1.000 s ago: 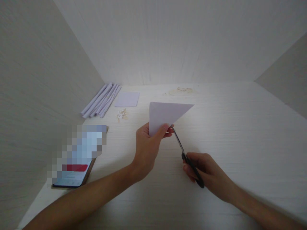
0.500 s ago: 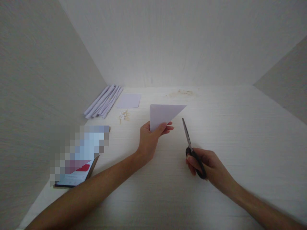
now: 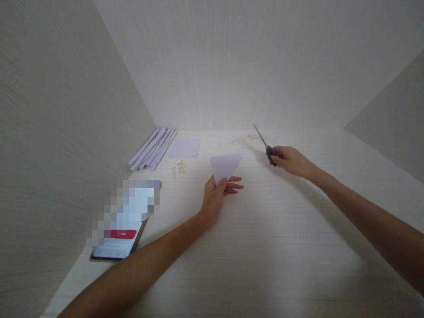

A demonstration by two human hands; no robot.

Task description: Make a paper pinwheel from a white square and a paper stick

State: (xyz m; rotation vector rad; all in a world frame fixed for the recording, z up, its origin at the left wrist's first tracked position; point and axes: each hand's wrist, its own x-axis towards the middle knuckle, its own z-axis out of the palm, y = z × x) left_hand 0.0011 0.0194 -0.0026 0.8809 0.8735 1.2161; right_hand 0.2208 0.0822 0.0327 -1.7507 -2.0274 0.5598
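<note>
Between the thumb and fingers of my left hand is a pale, triangular piece of folded paper, pinched at its lower corner. The other fingers of that hand stretch out to the right. My right hand is closed round the black handles of a pair of scissors, raised above the far part of the table. The thin blades point up and left, away from the paper, and look closed together.
Rolled paper tubes lie at the far left beside a square paper sheet. Small cotton-tipped pieces sit in front of the sheet. A lit phone rests at the left. Tan scraps lie near the back wall.
My right hand has moved the scissors up and away, towards the back. The paper in my left hand has turned and appears narrower. The whole view has shifted slightly.
</note>
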